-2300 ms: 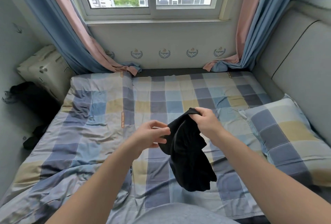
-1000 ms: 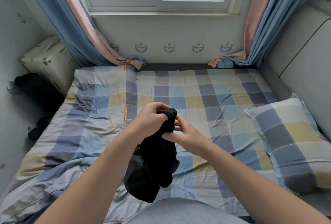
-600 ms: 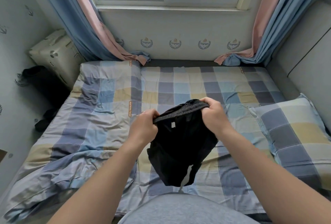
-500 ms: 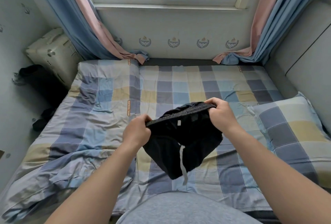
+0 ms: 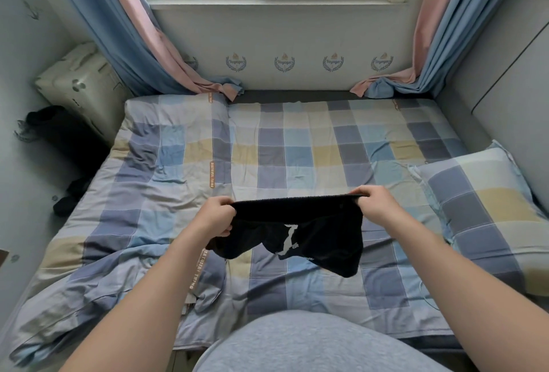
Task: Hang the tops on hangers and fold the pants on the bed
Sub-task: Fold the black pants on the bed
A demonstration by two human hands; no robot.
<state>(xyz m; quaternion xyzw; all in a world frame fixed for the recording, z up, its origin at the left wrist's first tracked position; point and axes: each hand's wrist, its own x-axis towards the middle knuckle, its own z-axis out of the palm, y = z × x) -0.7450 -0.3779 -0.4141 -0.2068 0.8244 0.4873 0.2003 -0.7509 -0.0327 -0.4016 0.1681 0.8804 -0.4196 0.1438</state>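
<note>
Head view: black pants [image 5: 315, 241] are held up over the bed [image 5: 297, 145], between the two hands and just in front of the torso. The waistband [image 5: 297, 200] is stretched taut in a near-level line running left to right, a little higher at the right end. The left hand [image 5: 218, 215] is placed at the left end of the band, grip closed, fingers curled round the fabric edge. The right hand [image 5: 375, 203] is placed at the right end, grip likewise closed, with the band pinched under curled fingers. Nothing else is held by either grip. The rest of the pants hangs bunched below the band, and the right side hangs lower than the left. A white drawstring [image 5: 286, 238] is seen dangling near the middle. Whether the lowest hem touches the quilt cannot be told. The garment is thus spread crosswise at the band, with its body hanging down from both grips. Neither hand is nearer, one end being held by each. Bare checked bed surface lies ahead and below, so a forward-and-down lay with the band kept spread is judged to be what is called for. A pillow [image 5: 481, 208] lies to the right, apart from the pants
</note>
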